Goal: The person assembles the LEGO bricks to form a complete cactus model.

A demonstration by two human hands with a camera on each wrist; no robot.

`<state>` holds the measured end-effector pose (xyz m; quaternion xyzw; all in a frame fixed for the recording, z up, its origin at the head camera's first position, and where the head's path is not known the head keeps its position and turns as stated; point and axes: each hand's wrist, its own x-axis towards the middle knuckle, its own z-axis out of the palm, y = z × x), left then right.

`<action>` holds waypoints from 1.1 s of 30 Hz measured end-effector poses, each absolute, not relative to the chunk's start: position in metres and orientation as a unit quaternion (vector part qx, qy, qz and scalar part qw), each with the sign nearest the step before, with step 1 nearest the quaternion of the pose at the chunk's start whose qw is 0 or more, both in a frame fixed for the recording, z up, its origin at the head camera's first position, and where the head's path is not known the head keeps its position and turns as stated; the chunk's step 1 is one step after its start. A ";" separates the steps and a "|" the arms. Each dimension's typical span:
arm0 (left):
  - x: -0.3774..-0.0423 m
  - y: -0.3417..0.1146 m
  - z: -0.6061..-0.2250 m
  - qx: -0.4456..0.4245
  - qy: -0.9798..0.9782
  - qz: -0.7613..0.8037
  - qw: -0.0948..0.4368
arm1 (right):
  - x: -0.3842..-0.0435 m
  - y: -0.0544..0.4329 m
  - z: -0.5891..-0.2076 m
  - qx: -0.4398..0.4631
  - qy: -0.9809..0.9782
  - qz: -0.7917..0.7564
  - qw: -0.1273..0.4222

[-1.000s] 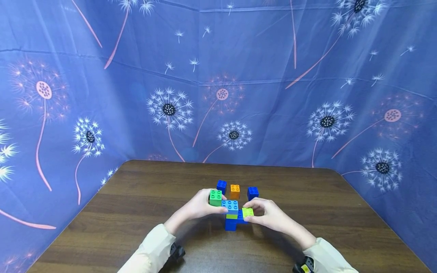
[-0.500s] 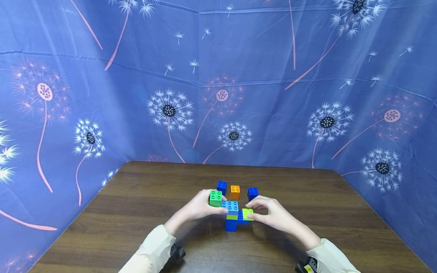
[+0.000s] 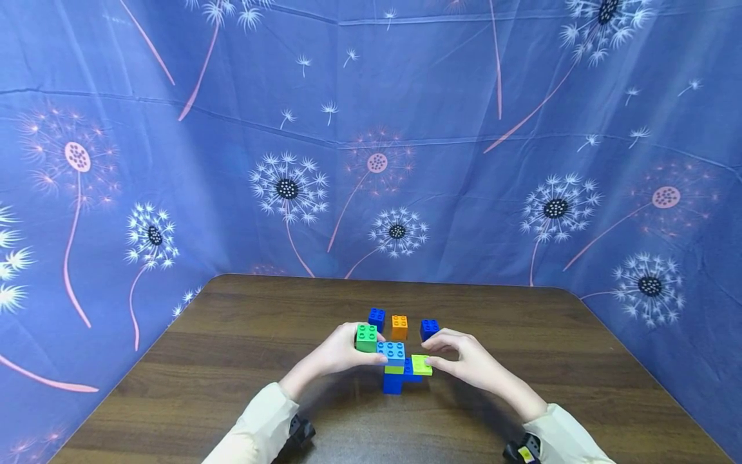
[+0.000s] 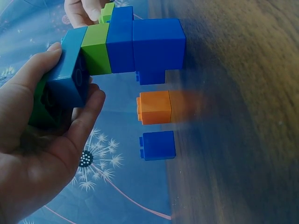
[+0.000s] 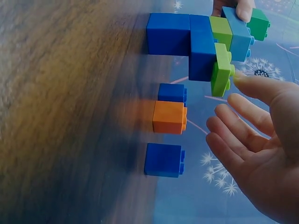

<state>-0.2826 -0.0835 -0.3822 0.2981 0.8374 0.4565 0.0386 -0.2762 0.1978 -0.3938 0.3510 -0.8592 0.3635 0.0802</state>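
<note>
Gripping from the left, my left hand (image 3: 339, 351) curls its fingers and thumb around the green square plastic brick (image 3: 366, 337) and the light-blue studded brick (image 3: 392, 352) beside it, the top of a small stacked build standing near the middle of the dark wooden table (image 3: 232, 361). Below the light-blue brick sits a lime-green layer (image 4: 96, 49), then the dark-blue base bricks (image 3: 394, 381) resting on the tabletop. To the right, a flat lime-green plate (image 3: 421, 365) juts from the side of the build. My right hand (image 3: 464, 361) is apart and relaxed, fingers nearly straight, with one fingertip (image 5: 247, 84) at the plate's edge; it seems to touch it, though the wrist view is too blurred to be sure. Behind the build, in a row toward the far edge, stand three loose square bricks: a dark-blue one (image 3: 376, 316) on the left, an orange one (image 3: 399, 326) in the middle, and another dark-blue one (image 3: 429, 328) on the right, just beyond my right fingers. A blue dandelion-print cloth (image 3: 406, 161) hangs around the table.
</note>
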 end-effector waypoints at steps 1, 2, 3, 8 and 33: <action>-0.283 -0.084 -0.382 0.298 0.838 0.456 0.038 | -0.277 0.198 -0.394 0.350 -0.860 0.363 0.083; -0.283 -0.083 -0.383 0.299 0.838 0.455 0.038 | -0.277 0.198 -0.395 0.349 -0.860 0.362 0.084; -0.283 -0.083 -0.383 0.300 0.838 0.455 0.038 | -0.278 0.198 -0.395 0.347 -0.861 0.361 0.085; -0.283 -0.083 -0.383 0.304 0.837 0.454 0.037 | -0.280 0.201 -0.397 0.337 -0.868 0.355 0.089; -0.283 -0.084 -0.382 0.301 0.836 0.458 0.039 | -0.303 0.209 -0.401 0.301 -0.882 0.343 0.117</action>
